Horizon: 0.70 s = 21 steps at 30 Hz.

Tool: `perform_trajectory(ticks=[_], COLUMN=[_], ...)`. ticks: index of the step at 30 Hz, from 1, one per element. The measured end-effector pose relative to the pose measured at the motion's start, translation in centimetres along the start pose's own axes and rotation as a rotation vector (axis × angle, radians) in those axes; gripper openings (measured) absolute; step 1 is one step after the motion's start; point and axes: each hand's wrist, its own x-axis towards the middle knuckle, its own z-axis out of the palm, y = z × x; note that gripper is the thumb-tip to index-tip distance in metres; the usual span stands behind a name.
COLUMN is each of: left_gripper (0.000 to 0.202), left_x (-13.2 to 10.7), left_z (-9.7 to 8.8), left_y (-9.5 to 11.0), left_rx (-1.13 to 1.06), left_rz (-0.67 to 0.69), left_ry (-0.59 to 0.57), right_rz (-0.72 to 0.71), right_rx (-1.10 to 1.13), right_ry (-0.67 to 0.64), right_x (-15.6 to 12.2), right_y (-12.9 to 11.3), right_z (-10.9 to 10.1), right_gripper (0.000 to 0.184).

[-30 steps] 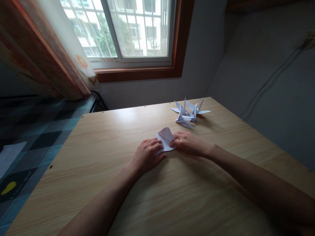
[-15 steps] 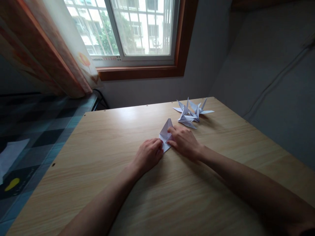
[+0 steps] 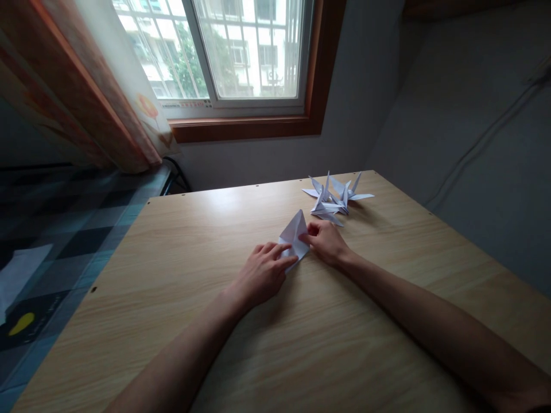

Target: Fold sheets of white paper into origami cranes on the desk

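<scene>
A folded piece of white paper (image 3: 294,228) with a pointed top and visible creases lies on the wooden table, between my two hands. My left hand (image 3: 264,271) rests over its lower left part, index finger and thumb stretched out and apart on the surface. At the right edge, my right hand (image 3: 327,242) pinches the paper between thumb and curled fingers. Just beyond the right hand sits a cluster of folded white paper cranes (image 3: 329,201), their wings and points overlapping.
The wooden table (image 3: 181,258) has its far edge near the wall below a window (image 3: 253,51). On the left stands a surface with a checked cloth (image 3: 107,198), holding a white sheet (image 3: 23,272). A curtain (image 3: 99,86) hangs above it.
My left fingers have straightened out across the paper. My right hand has drawn slightly right, to the paper's edge, and the paper's tip has shifted slightly right.
</scene>
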Motion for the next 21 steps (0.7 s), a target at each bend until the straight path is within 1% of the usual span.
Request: perform_trajectory(ticks=[4,6,7,8,9,11,12,13,14,15,17,18,19,21], left_gripper=[0.033,0.028,0.029,0.036,0.047,0.074,0.084,0.090,0.091,0.088,0.074,0.066,0.058,0.043], left_x=[0.0,-0.1,-0.1,-0.2,-0.2,-0.3,-0.3,-0.4,-0.3,-0.3,-0.3,-0.3,-0.3,-0.2], left_z=[-0.1,0.0,0.1,0.3,0.5,0.8,0.9,0.9,0.8,0.6,0.1,-0.2,-0.5,-0.8], left_y=[0.2,0.2,0.1,0.1,0.0,-0.2,-0.3,-0.4,-0.4,-0.5,-0.6,-0.6,-0.6,-0.5], left_rx=[0.016,-0.006,-0.026,-0.048,-0.065,-0.085,-0.089,-0.094,-0.104,-0.121,-0.167,-0.190,-0.208,-0.218], left_rz=[0.008,-0.003,-0.025,-0.057,-0.093,-0.150,-0.166,-0.173,-0.163,-0.134,-0.029,0.030,0.067,0.082], left_ry=[0.003,0.018,0.045,0.089,0.146,0.261,0.301,0.317,0.299,0.248,0.097,0.022,-0.016,-0.026], right_rz=[0.006,-0.022,-0.048,-0.085,-0.138,-0.286,-0.370,-0.448,-0.515,-0.567,-0.621,-0.626,-0.619,-0.574], right_rx=[-0.035,-0.037,-0.033,-0.033,-0.040,-0.068,-0.091,-0.117,-0.149,-0.182,-0.246,-0.265,-0.272,-0.269], right_ry=[0.054,0.030,0.006,-0.020,-0.045,-0.085,-0.108,-0.136,-0.166,-0.197,-0.244,-0.253,-0.252,-0.232], right_x=[0.4,0.2,0.0,-0.3,-0.6,-1.3,-1.7,-2.0,-2.4,-2.8,-3.4,-3.7,-3.8,-4.0], right_y=[-0.5,-0.6,-0.5,-0.5,-0.3,0.1,0.3,0.5,0.6,0.7,0.7,0.7,0.5,0.2], right_z=[0.7,0.8,0.8,0.7,0.6,0.4,0.2,0.1,-0.1,-0.3,-0.6,-0.6,-0.7,-0.5], right_gripper=[0.012,0.010,0.008,0.005,0.002,0.010,0.016,0.021,0.025,0.029,0.036,0.037,0.036,0.029])
